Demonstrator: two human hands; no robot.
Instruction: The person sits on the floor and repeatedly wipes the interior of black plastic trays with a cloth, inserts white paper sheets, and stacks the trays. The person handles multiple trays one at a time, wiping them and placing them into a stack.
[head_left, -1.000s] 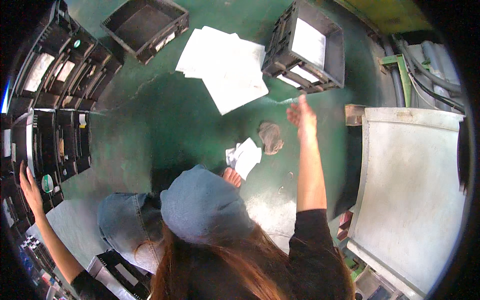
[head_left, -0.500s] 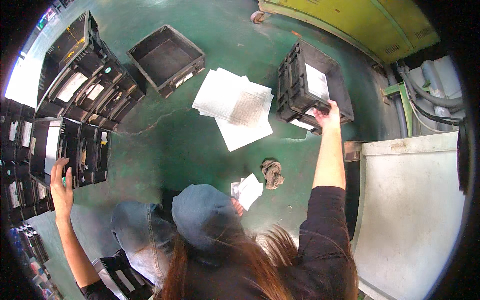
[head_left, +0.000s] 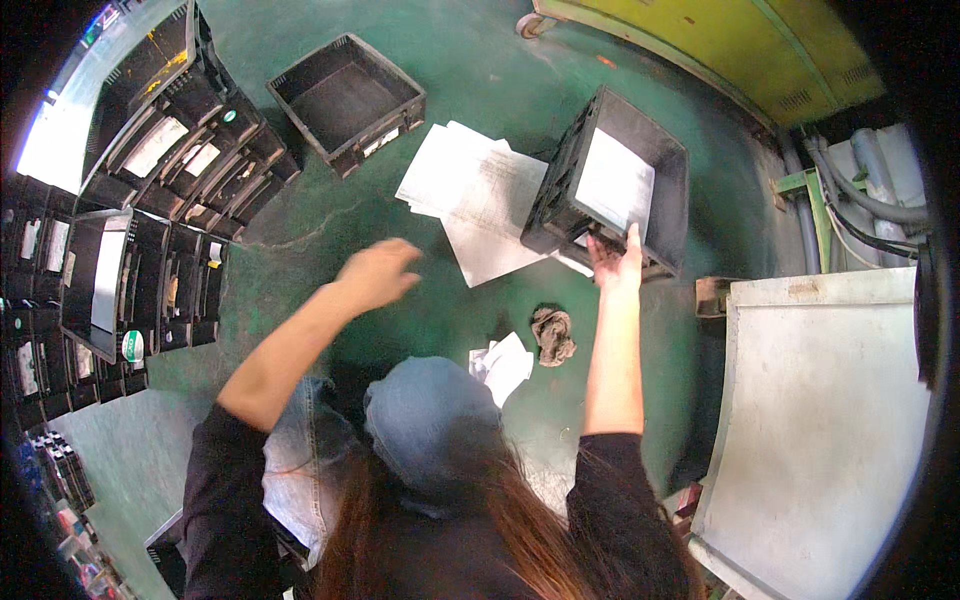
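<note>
Black crate: right hand grips near rim; left hand open, empty. Risk: one-hand hold, crate may tip.

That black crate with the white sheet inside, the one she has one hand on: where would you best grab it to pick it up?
Probably by its rim, on two opposite sides. The black crate sits tilted on the green floor, open top facing up. The right hand already grips the near edge; the left hand, free and open, could take the far-left wall, coming from above.
</note>
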